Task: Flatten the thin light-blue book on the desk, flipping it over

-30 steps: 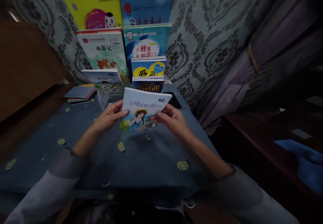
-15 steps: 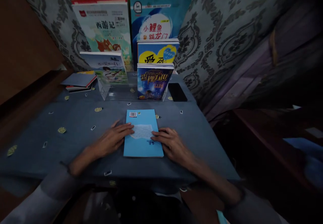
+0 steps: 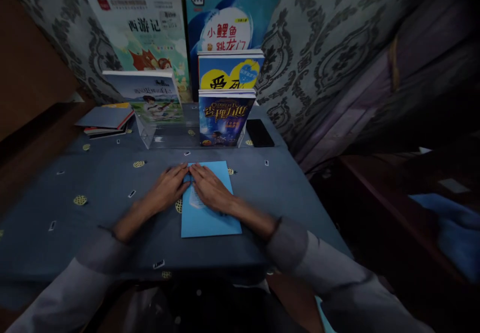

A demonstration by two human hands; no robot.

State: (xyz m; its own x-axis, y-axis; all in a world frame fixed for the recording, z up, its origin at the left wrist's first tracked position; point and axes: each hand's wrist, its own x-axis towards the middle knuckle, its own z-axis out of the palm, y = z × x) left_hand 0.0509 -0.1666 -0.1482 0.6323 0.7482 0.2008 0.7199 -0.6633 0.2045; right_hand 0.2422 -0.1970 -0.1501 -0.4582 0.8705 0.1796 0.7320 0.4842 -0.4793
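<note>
A light-blue book lies flat on the cloth-covered table, back cover up. My right hand rests across its upper left part, fingers stretched out and pointing to the top left corner, hiding the barcode and much of the printed text. At the book's left edge is my left hand, with its fingers stretched out and their tips by the top left corner. The two hands' fingertips nearly meet there. Neither hand is wrapped around anything.
A clear acrylic stand behind the book holds several upright books, among them a dark-blue one in front. A black phone lies to its right. Stacked books lie at the left. A patterned curtain hangs behind.
My right hand has moved from the book's right edge across to its upper left. My left hand has slid up along the left edge. The view has shifted slightly.
</note>
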